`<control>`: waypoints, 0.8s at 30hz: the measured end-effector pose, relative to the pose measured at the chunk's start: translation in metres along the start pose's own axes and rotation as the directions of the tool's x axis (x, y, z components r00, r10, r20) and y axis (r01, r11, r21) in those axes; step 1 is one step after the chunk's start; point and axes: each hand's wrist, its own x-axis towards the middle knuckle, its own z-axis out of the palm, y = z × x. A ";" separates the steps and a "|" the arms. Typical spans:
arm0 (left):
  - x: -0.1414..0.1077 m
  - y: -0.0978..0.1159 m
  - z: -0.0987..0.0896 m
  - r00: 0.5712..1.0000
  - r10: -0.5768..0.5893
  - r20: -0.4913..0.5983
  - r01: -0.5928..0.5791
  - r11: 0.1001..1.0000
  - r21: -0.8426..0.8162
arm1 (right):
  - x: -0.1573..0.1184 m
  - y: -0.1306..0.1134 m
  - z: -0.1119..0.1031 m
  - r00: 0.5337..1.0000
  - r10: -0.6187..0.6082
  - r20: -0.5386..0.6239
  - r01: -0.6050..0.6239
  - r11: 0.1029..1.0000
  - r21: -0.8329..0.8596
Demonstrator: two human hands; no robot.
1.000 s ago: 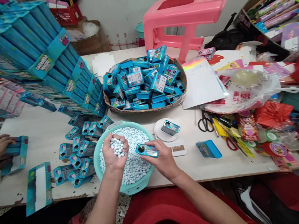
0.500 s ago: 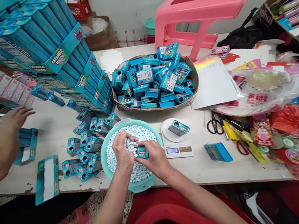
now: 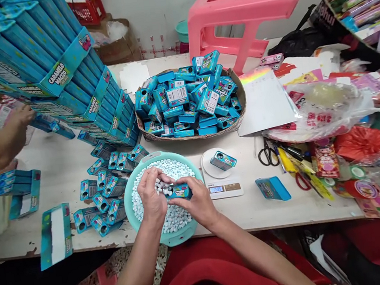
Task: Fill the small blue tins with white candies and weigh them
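Note:
Over a mint-green basin [image 3: 132, 215] full of small pale candies [image 3: 177, 221], my right hand [image 3: 199, 200] grips a small blue candy box [image 3: 181, 190] lying on its side. My left hand [image 3: 153, 194] is cupped round some of the white candies [image 3: 160, 185], held against the box's left end. To the right, another blue box with a round hole [image 3: 223, 160] rests on the round plate of a white digital scale [image 3: 236, 188]. Several blue boxes with round holes [image 3: 107, 188] stand grouped left of the basin.
A cardboard tray [image 3: 194, 134] heaped with blue boxes sits behind the basin. Stacked display cartons [image 3: 58, 75] tower at left, near a co-worker's arm [image 3: 1, 144]. An open blue container [image 3: 273, 189], scissors [image 3: 267, 153] and packaging clutter lie right; a pink stool [image 3: 243, 18] stands behind.
My right hand has turned the box so more of its label shows, still against my left hand. The co-worker's hand has moved back toward the stacked cartons, and blue boxes now show beside that arm.

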 end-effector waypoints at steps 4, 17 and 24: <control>-0.001 -0.001 0.001 1.000 0.015 0.011 -0.016 1.000 0.016 | -0.001 -0.001 -0.001 1.000 0.013 -0.018 -0.013 0.999 0.044; -0.004 0.009 0.001 0.993 0.080 0.087 -0.085 0.995 0.056 | -0.004 -0.002 -0.001 0.997 0.049 -0.066 -0.035 0.978 0.205; 0.055 -0.039 -0.043 0.991 0.131 -0.003 -0.109 0.834 0.541 | -0.019 -0.001 -0.035 0.990 0.073 -0.119 -0.022 0.925 0.380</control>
